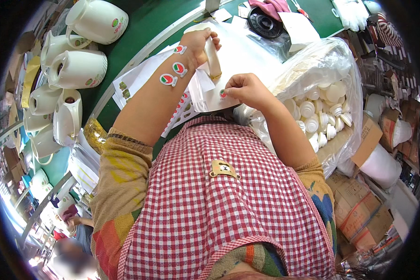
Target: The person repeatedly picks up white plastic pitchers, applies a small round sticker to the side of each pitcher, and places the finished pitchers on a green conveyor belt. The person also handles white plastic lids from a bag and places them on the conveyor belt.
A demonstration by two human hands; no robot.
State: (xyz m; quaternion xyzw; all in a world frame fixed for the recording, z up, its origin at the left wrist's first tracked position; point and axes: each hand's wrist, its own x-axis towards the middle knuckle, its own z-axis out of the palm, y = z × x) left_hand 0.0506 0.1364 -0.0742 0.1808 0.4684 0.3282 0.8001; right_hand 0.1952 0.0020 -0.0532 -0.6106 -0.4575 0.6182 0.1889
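Observation:
My left hand (200, 46) is wrapped round the curved handle (213, 61) of a white plastic jug (214, 99) that lies tipped toward me; glare washes out much of its body. With the thumb and fingertips of my right hand (247, 92) pinched together, I hold a small round red-and-green sticker (223, 94) against the jug's side. Three similar stickers (168, 80) cling to my left forearm. Beneath that arm lies a sheet of stickers (177, 114), partly covered by the forearm.
Several finished-looking white jugs (79, 69) crowd the green table's left side. A clear plastic bag (354, 93) of white caps (308, 109) sits beside my right arm. Beyond are a black reel (264, 22) and white gloves (350, 14). Cardboard boxes (359, 205) stand at right; another person (81, 228) is lower left.

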